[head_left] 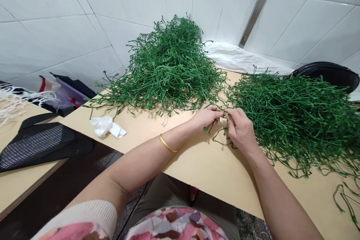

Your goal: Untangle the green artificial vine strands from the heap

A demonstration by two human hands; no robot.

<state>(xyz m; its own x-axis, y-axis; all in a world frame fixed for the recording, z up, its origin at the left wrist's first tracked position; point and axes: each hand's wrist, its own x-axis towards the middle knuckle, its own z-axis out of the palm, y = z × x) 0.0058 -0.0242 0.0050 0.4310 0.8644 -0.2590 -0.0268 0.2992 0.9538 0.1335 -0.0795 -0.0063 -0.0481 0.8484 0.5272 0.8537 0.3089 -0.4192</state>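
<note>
My left hand [207, 117] and my right hand [240, 126] meet over the middle of the table, both closed in a pinch on a thin green cord-like strand [208, 129]. Its ends hang below my fingers, and the exact spot where they grip it is mostly hidden. Right behind my hands rises a tall heap of similar green strands [171, 67] with small knobs at their tips. A second wide pile of green strands [292, 116] lies to the right, close to my right hand.
A crumpled white tissue [105, 125] lies on the tan table [191, 165] at left. A black bag [326, 73] and white cloth [227, 54] sit against the tiled wall. Loose strands [347, 198] are at front right. Another table at left bears white strands [17, 101] and black mesh fabric [33, 146].
</note>
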